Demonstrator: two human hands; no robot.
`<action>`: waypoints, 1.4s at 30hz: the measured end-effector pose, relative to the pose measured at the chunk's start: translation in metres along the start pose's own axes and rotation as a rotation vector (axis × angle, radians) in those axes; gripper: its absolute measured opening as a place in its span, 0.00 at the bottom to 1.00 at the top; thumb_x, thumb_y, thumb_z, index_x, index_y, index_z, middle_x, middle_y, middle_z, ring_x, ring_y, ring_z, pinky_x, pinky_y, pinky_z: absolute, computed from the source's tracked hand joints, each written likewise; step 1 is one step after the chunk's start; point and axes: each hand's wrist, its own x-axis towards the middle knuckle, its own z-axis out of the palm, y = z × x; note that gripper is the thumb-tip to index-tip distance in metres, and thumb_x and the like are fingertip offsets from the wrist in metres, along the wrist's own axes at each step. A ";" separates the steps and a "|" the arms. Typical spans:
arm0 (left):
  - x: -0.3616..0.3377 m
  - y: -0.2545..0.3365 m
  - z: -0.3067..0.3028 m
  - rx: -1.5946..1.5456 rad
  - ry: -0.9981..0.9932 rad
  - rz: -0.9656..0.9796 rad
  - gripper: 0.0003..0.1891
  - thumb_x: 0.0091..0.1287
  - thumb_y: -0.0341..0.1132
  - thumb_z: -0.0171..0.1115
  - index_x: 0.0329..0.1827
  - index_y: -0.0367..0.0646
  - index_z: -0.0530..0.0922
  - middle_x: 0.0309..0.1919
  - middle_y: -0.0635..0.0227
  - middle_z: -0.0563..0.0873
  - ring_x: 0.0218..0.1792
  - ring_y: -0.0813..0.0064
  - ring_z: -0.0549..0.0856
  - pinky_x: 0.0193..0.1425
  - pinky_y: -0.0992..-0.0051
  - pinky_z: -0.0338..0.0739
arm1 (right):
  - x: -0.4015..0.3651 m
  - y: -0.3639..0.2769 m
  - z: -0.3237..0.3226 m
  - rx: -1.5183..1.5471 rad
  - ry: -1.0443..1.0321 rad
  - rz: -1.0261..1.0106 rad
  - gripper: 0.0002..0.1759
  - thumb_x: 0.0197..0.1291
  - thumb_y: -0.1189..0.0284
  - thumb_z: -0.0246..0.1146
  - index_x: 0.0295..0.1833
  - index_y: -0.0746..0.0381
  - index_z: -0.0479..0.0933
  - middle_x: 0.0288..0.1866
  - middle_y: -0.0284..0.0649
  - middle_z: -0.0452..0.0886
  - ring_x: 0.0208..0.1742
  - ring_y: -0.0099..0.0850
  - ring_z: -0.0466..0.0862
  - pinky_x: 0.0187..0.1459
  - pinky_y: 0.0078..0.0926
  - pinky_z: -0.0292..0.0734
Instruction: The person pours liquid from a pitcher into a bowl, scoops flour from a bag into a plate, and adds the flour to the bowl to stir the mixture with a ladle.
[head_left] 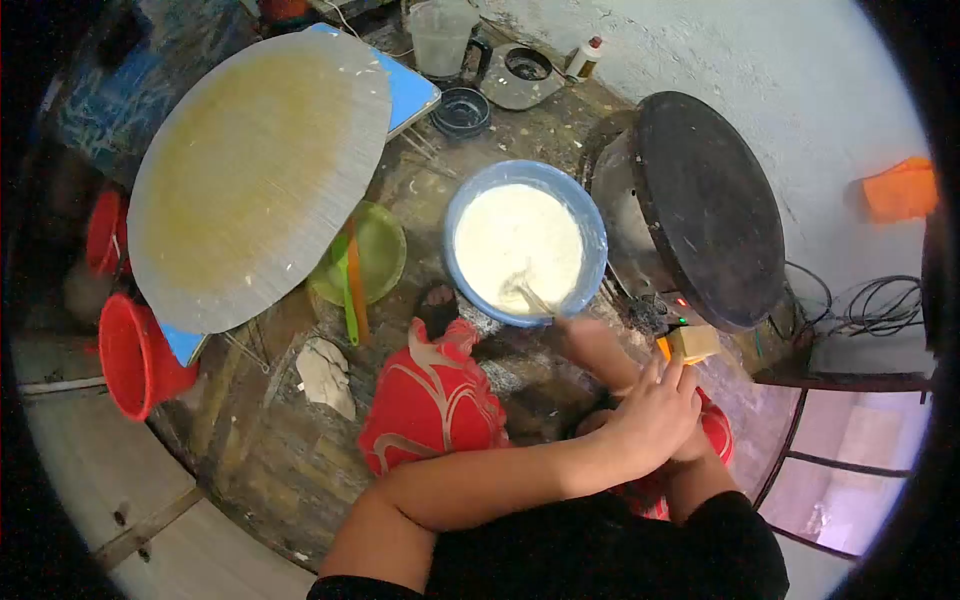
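While right hand [580, 340] grips utensil [534, 298] | left hand [648, 418] by tan block [696, 342] | grip unclear

The blue basin [597, 245] is smooth plastic — the black disc [710, 210], matt.

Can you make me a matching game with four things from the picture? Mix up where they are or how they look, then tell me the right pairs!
1. White mix
2. Jug
3. Bottle
4. Cloth

A. Has a black handle
B. Lies crumpled on the floor
C. Is inside the blue bowl
D. Has a red top

Right pairs: 1-C, 2-A, 3-D, 4-B
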 end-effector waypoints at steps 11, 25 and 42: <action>0.000 0.005 -0.003 0.050 -0.091 0.039 0.16 0.57 0.35 0.50 0.43 0.32 0.76 0.48 0.50 0.76 0.58 0.52 0.69 0.60 0.56 0.63 | -0.022 0.015 -0.017 0.038 0.213 -0.134 0.21 0.54 0.69 0.55 0.56 0.55 0.70 0.32 0.53 0.79 0.34 0.50 0.80 0.37 0.45 0.74; -0.004 0.009 0.008 0.057 -0.029 0.030 0.19 0.58 0.35 0.51 0.50 0.33 0.72 0.51 0.53 0.75 0.59 0.55 0.69 0.61 0.58 0.62 | -0.019 0.007 -0.015 0.109 -0.064 0.076 0.19 0.53 0.66 0.54 0.52 0.55 0.73 0.32 0.52 0.79 0.34 0.50 0.79 0.36 0.45 0.74; -0.004 0.010 0.013 0.057 -0.090 0.052 0.18 0.56 0.36 0.52 0.44 0.31 0.76 0.50 0.50 0.75 0.57 0.54 0.69 0.61 0.56 0.62 | 0.025 0.049 0.022 0.351 0.189 0.296 0.23 0.57 0.64 0.51 0.58 0.61 0.69 0.42 0.57 0.78 0.42 0.53 0.78 0.44 0.44 0.73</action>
